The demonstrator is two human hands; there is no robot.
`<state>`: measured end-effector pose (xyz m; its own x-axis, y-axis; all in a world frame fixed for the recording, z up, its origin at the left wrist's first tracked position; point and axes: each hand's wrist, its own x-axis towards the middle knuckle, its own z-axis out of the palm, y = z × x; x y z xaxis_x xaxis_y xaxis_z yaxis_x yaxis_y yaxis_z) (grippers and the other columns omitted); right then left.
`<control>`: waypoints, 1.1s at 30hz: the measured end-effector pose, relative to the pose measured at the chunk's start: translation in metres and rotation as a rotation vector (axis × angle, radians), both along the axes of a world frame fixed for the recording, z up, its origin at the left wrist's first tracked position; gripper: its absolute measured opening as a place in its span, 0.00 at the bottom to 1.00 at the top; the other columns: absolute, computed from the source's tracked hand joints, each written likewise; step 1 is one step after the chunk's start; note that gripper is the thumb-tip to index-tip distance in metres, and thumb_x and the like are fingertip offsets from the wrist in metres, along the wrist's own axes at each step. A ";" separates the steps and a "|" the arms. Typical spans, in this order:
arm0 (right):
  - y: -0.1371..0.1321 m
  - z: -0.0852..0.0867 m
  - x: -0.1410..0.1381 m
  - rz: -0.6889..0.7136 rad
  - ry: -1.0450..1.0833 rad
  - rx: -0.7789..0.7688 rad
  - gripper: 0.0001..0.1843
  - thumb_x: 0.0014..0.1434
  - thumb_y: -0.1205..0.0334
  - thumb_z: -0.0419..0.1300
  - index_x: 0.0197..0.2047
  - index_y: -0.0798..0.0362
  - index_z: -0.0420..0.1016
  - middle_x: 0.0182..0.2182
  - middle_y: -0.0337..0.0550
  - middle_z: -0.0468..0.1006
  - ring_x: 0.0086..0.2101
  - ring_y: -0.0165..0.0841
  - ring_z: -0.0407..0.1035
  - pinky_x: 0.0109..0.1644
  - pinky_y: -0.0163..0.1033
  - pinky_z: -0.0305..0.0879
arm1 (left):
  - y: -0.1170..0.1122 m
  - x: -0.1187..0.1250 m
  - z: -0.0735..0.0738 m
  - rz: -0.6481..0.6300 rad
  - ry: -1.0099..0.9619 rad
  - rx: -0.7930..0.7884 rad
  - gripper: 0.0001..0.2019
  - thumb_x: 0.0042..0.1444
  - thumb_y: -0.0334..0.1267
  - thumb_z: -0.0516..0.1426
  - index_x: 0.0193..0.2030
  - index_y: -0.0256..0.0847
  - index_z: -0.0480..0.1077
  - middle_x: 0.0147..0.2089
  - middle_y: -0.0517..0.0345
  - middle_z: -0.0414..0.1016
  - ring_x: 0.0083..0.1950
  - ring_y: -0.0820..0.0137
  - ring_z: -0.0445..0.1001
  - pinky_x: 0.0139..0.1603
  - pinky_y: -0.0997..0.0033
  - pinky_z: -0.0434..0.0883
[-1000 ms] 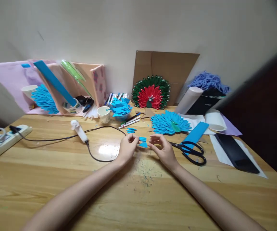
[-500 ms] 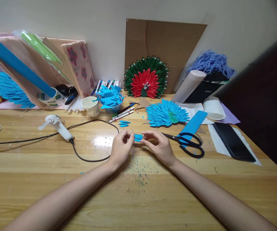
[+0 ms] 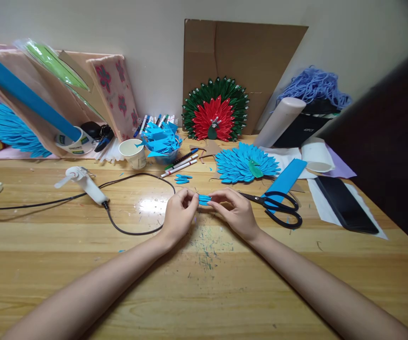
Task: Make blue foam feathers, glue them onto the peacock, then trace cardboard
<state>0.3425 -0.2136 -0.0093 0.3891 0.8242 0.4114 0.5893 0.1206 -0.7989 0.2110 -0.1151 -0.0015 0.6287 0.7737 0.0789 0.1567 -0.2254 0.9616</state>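
My left hand (image 3: 180, 216) and my right hand (image 3: 235, 211) meet over the middle of the wooden table (image 3: 204, 283). Both pinch a small blue foam piece (image 3: 204, 199) between their fingertips, the left at its left end and the right at its right end. Two more blue foam petals (image 3: 182, 179) lie just behind the hands. Black scissors (image 3: 278, 209) rest on the table right of my right hand, partly over a blue foam strip (image 3: 286, 179). A blue foam peacock fan (image 3: 245, 165) lies behind the right hand.
A white glue gun (image 3: 83, 183) with a black cord (image 3: 133, 230) lies at left. Behind stand a paper cup (image 3: 133, 153), a bowl of blue petals (image 3: 161, 141), markers (image 3: 181, 165), a red-green fan (image 3: 215, 111), cardboard (image 3: 239, 52), a roll (image 3: 278, 123) and a black phone (image 3: 345, 204).
The hands came together and picked the blue piece off the table; both now pinch it. The camera moved closer and lower, so the desk shifted in view.
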 end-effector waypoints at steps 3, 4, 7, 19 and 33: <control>0.000 0.001 0.000 -0.002 -0.014 0.015 0.05 0.55 0.61 0.60 0.36 0.51 0.73 0.31 0.41 0.74 0.31 0.31 0.70 0.35 0.38 0.70 | 0.000 0.000 -0.001 0.001 0.029 0.022 0.11 0.56 0.41 0.52 0.25 0.39 0.64 0.24 0.63 0.65 0.25 0.75 0.64 0.27 0.75 0.60; 0.000 0.001 0.000 -0.001 -0.021 0.019 0.05 0.55 0.61 0.60 0.36 0.51 0.73 0.31 0.41 0.74 0.31 0.31 0.70 0.35 0.38 0.70 | 0.000 -0.001 -0.001 0.001 0.036 0.028 0.11 0.56 0.41 0.52 0.26 0.39 0.64 0.24 0.63 0.65 0.25 0.75 0.64 0.27 0.75 0.60; 0.000 0.001 0.000 0.004 -0.040 0.032 0.04 0.55 0.62 0.60 0.36 0.51 0.73 0.31 0.41 0.75 0.31 0.31 0.70 0.35 0.38 0.69 | 0.000 -0.001 -0.001 0.005 0.044 0.049 0.11 0.56 0.41 0.51 0.26 0.39 0.64 0.24 0.63 0.65 0.25 0.75 0.63 0.27 0.75 0.59; 0.000 0.000 -0.001 -0.012 -0.083 0.037 0.04 0.56 0.61 0.59 0.35 0.49 0.74 0.30 0.42 0.76 0.32 0.34 0.70 0.36 0.40 0.69 | 0.000 -0.001 -0.003 0.005 0.041 0.053 0.12 0.56 0.42 0.52 0.25 0.39 0.65 0.23 0.63 0.65 0.24 0.75 0.62 0.26 0.76 0.58; 0.000 0.000 -0.001 -0.029 -0.123 0.043 0.04 0.57 0.62 0.58 0.34 0.49 0.74 0.30 0.42 0.76 0.32 0.35 0.70 0.37 0.41 0.68 | 0.000 -0.001 -0.002 0.001 0.039 0.043 0.12 0.56 0.42 0.51 0.26 0.39 0.65 0.23 0.62 0.65 0.24 0.75 0.63 0.26 0.76 0.59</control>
